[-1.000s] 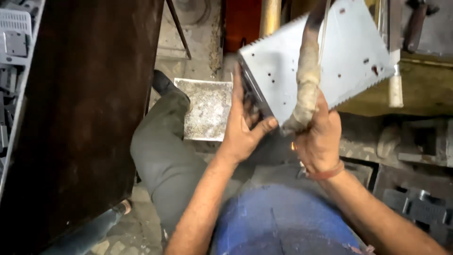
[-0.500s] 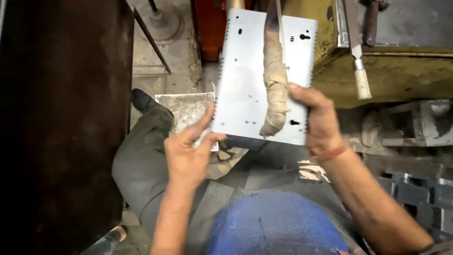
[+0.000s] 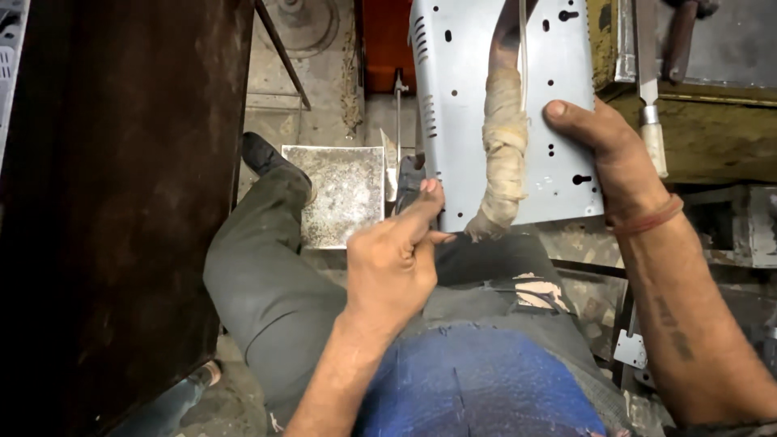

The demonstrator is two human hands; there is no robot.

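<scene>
A dark metal sheet (image 3: 113,202) stands upright along the left side; beside it, on the floor, lies a speckled square plate (image 3: 344,194), just past the person's grey trouser leg (image 3: 267,275); the left hand (image 3: 396,267) is closed in a pinching grip on the lower left corner of the pale blue-grey punched panel (image 3: 461,113), fingers curled round its folded edge; the panel is held up over the lap, tilted slightly, its face with holes and slots turned to the camera; in front of it hangs a bar wrapped in dirty cloth (image 3: 503,154), which touches or lies just before the panel; I cannot tell which; the right hand (image 3: 615,154) clamps the panel's right edge, thumb laid flat on its face; further right, a knife with a pale handle (image 3: 650,97) rests on the yellowish table (image 3: 712,129). As I judge it, the panel is firmly in both hands and being positioned; no tool touches it yet, so any work on it seems not begun.
</scene>
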